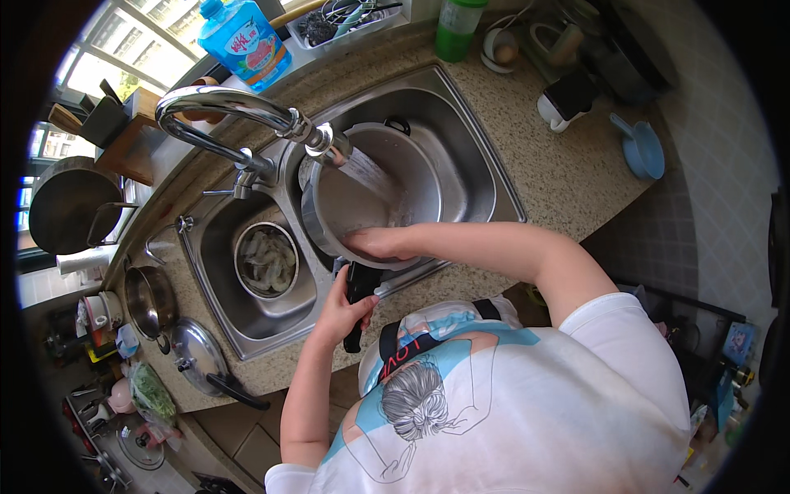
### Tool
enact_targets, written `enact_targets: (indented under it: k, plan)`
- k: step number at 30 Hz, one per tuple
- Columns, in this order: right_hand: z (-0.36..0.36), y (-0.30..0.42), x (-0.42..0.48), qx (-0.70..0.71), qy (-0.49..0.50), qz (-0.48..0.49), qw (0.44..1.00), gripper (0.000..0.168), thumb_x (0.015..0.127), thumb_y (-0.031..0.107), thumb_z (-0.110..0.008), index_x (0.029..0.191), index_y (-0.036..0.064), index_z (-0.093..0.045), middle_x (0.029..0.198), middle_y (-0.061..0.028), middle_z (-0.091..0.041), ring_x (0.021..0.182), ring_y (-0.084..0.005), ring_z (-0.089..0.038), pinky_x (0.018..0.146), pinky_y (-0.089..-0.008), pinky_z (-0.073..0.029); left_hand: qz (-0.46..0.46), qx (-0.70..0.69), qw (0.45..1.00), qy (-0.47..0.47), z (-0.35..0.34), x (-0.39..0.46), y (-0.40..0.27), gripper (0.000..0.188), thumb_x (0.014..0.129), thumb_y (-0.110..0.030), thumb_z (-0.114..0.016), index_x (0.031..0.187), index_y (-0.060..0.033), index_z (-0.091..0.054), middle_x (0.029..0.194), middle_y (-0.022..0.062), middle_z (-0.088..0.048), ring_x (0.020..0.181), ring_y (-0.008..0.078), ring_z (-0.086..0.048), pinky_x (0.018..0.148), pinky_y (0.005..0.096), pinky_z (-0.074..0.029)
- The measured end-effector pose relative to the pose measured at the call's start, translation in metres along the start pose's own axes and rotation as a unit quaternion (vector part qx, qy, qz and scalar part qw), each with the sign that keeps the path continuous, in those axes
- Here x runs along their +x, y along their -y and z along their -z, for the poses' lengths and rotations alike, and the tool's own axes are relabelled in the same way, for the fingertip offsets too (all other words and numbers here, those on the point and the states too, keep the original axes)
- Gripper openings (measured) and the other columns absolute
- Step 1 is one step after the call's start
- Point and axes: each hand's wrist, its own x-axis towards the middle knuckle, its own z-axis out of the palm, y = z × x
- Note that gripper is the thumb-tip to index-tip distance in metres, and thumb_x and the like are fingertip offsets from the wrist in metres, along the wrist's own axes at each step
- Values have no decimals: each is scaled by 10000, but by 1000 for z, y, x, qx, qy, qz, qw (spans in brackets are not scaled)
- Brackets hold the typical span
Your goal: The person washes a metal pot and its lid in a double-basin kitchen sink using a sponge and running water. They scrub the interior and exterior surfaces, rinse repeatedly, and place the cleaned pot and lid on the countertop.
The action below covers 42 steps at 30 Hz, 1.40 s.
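Note:
My left hand (343,310) is wrapped around the black handle (360,285) of a large metal pot (313,213). The pot sits tilted in the right basin (472,163) of a steel double sink. Inside it, near the rim closest to me, is my right hand (381,242); its fingers are partly hidden, and whether they grip anything is unclear. From the chrome faucet (330,145), a stream of water (370,173) runs into the pot. A round metal bowl (296,262) of raw shrimp (266,259) stands in the left basin (293,321).
A pressure cooker lid (199,352) and a steel pan (150,302) lie left on the granite counter. Blue detergent (247,43) and a knife block (133,139) stand by the window. At right are a green-lidded container (458,31), a white cup (555,114) and a blue ladle (643,151).

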Motion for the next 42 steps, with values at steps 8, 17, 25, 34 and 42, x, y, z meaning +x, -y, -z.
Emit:
enact_targets:
  k: [8,17,25,34,42]
  plan:
    - [82,-16,-33,-650,-37,151,744,121,712,223,-612,806,165,-662,878,-12,-607,923,-195,-508,810,-337,-347,-4,-48,999,10,9,-10,-5,549,756,11,-620,1212,-54,-321,619,32,-469,452,110,-453,398,256,-377]
    - [95,-55,60,-808,-205,30,551,205,677,203,-631,871,165,-687,888,-13,-632,861,-190,-584,693,-330,-451,7,-41,998,53,-4,-9,-14,618,748,-6,-634,1262,-51,-294,666,50,-479,463,116,-459,412,263,-389]
    - [12,-5,50,-188,70,-44,979,442,696,73,-544,1131,1,-511,946,-148,-597,824,-256,-600,604,-349,-503,22,-115,988,97,-12,-10,-11,455,751,-31,-636,1105,-64,-352,662,54,-461,457,115,-435,399,242,-358]
    - [102,-14,101,679,-463,179,542,131,783,-60,-447,904,-52,-497,863,-169,-542,714,-286,-595,574,-387,-526,21,-136,985,107,-17,2,-11,526,757,1,-611,1166,-100,-296,697,57,-462,471,126,-443,405,261,-385]
    - [32,19,74,336,-234,145,901,111,786,26,-484,873,30,-553,794,-76,-565,701,-173,-540,572,-320,-444,47,-147,979,132,-18,1,-12,472,748,-14,-628,1091,-97,-314,736,81,-474,475,136,-446,402,260,-384]
